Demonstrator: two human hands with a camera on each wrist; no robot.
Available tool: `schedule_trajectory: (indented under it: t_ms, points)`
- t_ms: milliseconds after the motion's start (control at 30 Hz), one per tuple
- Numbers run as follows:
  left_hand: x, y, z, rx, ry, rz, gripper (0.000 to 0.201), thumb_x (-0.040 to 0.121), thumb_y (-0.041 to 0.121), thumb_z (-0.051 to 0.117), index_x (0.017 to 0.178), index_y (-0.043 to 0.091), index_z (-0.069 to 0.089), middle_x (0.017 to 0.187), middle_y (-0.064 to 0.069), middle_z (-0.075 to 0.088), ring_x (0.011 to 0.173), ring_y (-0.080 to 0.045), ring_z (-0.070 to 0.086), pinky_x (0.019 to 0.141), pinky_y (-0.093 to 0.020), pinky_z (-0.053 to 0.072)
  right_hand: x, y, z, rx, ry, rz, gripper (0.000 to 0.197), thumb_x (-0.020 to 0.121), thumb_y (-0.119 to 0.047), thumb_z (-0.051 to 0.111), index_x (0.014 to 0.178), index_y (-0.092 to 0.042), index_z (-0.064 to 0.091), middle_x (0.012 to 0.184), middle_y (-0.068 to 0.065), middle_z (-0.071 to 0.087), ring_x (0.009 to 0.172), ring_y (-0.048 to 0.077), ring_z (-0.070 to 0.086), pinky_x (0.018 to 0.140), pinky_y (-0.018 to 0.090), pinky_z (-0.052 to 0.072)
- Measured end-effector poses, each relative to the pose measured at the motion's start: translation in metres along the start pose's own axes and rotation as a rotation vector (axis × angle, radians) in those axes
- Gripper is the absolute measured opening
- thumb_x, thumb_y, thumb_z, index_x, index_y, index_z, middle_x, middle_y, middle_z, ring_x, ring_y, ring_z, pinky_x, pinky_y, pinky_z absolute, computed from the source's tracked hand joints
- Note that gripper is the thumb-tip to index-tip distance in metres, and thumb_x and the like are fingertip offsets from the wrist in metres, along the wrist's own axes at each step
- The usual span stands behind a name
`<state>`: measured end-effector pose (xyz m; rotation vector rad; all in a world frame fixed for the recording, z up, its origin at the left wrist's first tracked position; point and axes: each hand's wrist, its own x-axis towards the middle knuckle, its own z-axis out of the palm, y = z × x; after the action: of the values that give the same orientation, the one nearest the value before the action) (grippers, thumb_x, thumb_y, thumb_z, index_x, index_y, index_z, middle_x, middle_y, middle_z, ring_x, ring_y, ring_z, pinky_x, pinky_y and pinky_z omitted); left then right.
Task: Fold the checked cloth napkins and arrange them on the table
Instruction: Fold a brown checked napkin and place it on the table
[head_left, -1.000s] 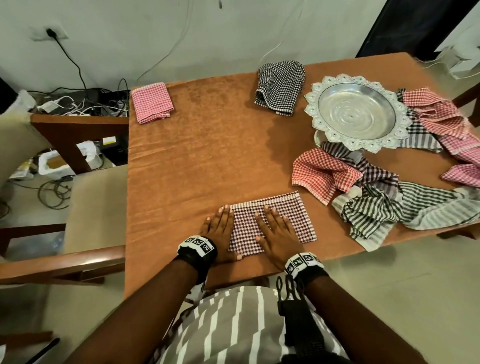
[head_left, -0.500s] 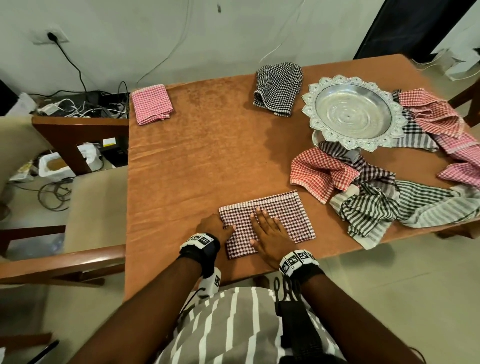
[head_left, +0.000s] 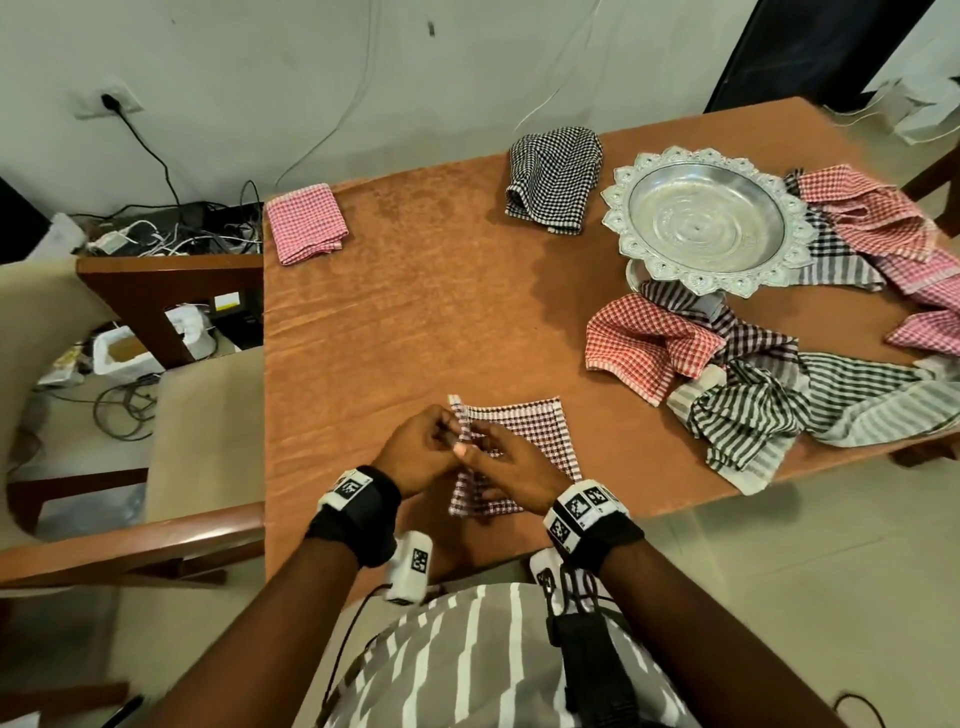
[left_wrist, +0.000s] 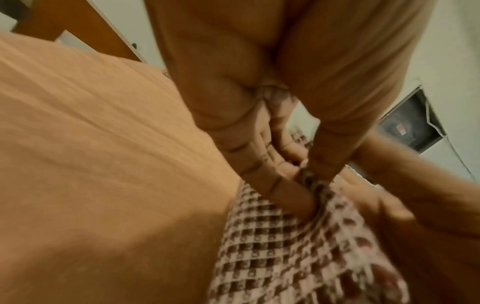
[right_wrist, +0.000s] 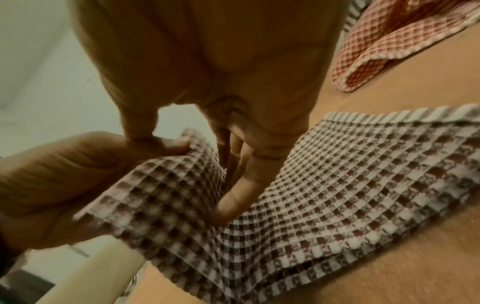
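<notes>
Far left corner of the table (head_left: 395, 322): pink checked napkin (head_left: 306, 223), already folded. Near edge, centre: left hand (head_left: 415, 452) pinches the raised left edge of the maroon checked napkin (head_left: 530, 431); right hand (head_left: 511, 475) meets it there, thumb on the same fold, fingers lying on the cloth. Fabric looks thin, soft, limp and light; hemmed edges and corners seem the best hold. Far centre: black checked napkin (head_left: 553, 179). Right: silver tray (head_left: 706, 223) and a loose pile of napkins (head_left: 748, 395), unfolded.

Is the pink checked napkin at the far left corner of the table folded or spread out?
Folded. The pink checked napkin lies as a compact square with stacked layers showing along its near edge.
</notes>
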<state>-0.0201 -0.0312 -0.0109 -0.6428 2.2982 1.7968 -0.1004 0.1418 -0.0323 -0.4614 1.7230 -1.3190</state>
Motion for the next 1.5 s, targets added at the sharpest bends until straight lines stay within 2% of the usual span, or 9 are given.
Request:
schedule_trajectory:
  t_ms: [167, 333, 533, 667, 767, 867, 1200, 1367, 1500]
  points:
    - [0.012, 0.013, 0.047, -0.064, -0.095, 0.006, 0.035, 0.093, -0.016, 0.042, 0.111, 0.011, 0.056, 0.104, -0.016, 0.064, 0.088, -0.022, 0.066, 0.078, -0.031, 0.06, -0.001, 0.019, -0.037, -0.135, 0.269, 0.028, 0.029, 0.087, -0.04, 0.071, 0.107, -0.018, 0.07, 0.101, 0.001, 0.077, 0.096, 0.022, 0.073, 0.091, 0.05, 0.057]
    - [0.021, -0.004, 0.066, 0.763, -0.073, 0.139, 0.074, 0.091, 0.028, 0.066, 0.154, 0.021, 0.027, 0.161, -0.006, 0.025, 0.148, -0.026, 0.025, 0.121, -0.042, 0.026, -0.01, 0.03, -0.059, -0.4, 0.507, 0.113, 0.035, 0.093, -0.018, 0.069, 0.128, -0.011, 0.064, 0.117, 0.003, 0.071, 0.095, 0.013, 0.062, 0.077, 0.02, 0.045]
    - [0.034, -0.013, 0.077, 1.066, -0.248, 0.034, 0.108, 0.089, 0.06, 0.06, 0.159, 0.018, -0.01, 0.165, -0.001, -0.02, 0.153, -0.022, -0.012, 0.123, -0.045, 0.006, -0.003, 0.05, -0.064, -0.643, 0.661, 0.106, 0.035, 0.093, -0.013, 0.063, 0.128, -0.013, 0.061, 0.125, 0.009, 0.065, 0.116, 0.028, 0.059, 0.102, 0.041, 0.048]
    - [0.036, -0.023, 0.078, 1.126, -0.253, 0.036, 0.11, 0.087, 0.068, 0.055, 0.158, 0.019, -0.012, 0.165, 0.002, -0.021, 0.153, -0.018, -0.014, 0.124, -0.046, 0.008, -0.008, 0.04, -0.057, -1.011, 0.594, -0.094, 0.057, 0.099, -0.023, 0.05, 0.152, -0.013, 0.035, 0.157, 0.009, 0.04, 0.143, 0.026, 0.037, 0.119, 0.041, 0.031]
    - [0.035, -0.024, 0.078, 1.112, -0.237, 0.038, 0.102, 0.09, 0.061, 0.052, 0.158, 0.021, -0.012, 0.165, 0.004, -0.018, 0.153, -0.016, -0.012, 0.124, -0.046, 0.008, 0.002, 0.041, -0.04, -1.129, 0.306, -0.26, 0.061, 0.106, -0.04, 0.029, 0.161, -0.019, 0.014, 0.169, 0.002, 0.009, 0.156, 0.02, 0.009, 0.126, 0.042, 0.015]
    - [0.036, -0.025, 0.076, 1.134, -0.243, 0.03, 0.095, 0.092, 0.06, 0.047, 0.158, 0.021, -0.01, 0.166, 0.002, -0.016, 0.153, -0.016, -0.012, 0.124, -0.044, 0.005, 0.017, 0.061, -0.034, -1.124, 0.109, -0.176, 0.066, 0.105, -0.054, 0.011, 0.161, -0.023, 0.0, 0.167, -0.005, -0.012, 0.156, 0.014, -0.006, 0.126, 0.044, 0.01]
    - [0.04, -0.03, 0.074, 1.104, -0.261, 0.036, 0.11, 0.084, 0.081, 0.041, 0.157, 0.024, -0.018, 0.163, 0.006, -0.026, 0.152, -0.013, -0.017, 0.124, -0.046, 0.001, 0.01, 0.082, -0.072, -1.205, 0.386, -0.018, 0.072, 0.096, -0.065, -0.007, 0.158, -0.031, -0.017, 0.167, 0.002, -0.022, 0.154, 0.02, -0.02, 0.125, 0.047, -0.008]
    - [0.041, -0.032, 0.072, 1.05, -0.274, 0.055, 0.109, 0.084, 0.078, 0.046, 0.158, 0.026, -0.014, 0.163, 0.006, -0.024, 0.151, -0.012, -0.015, 0.122, -0.046, 0.0, 0.011, 0.084, -0.076, -1.234, 0.502, -0.003, 0.076, 0.1, -0.062, 0.007, 0.161, -0.018, -0.004, 0.169, 0.01, -0.01, 0.156, 0.029, -0.008, 0.125, 0.052, 0.003]
    - [0.041, -0.029, 0.059, 0.692, -0.007, 0.119, 0.076, 0.09, 0.057, 0.058, 0.153, 0.022, 0.032, 0.161, -0.003, 0.031, 0.147, -0.023, 0.03, 0.12, -0.045, 0.024, 0.009, 0.072, -0.084, -1.161, 0.54, -0.032, 0.071, 0.1, -0.051, 0.036, 0.158, -0.014, 0.017, 0.16, 0.017, 0.027, 0.144, 0.036, 0.03, 0.117, 0.053, 0.03]
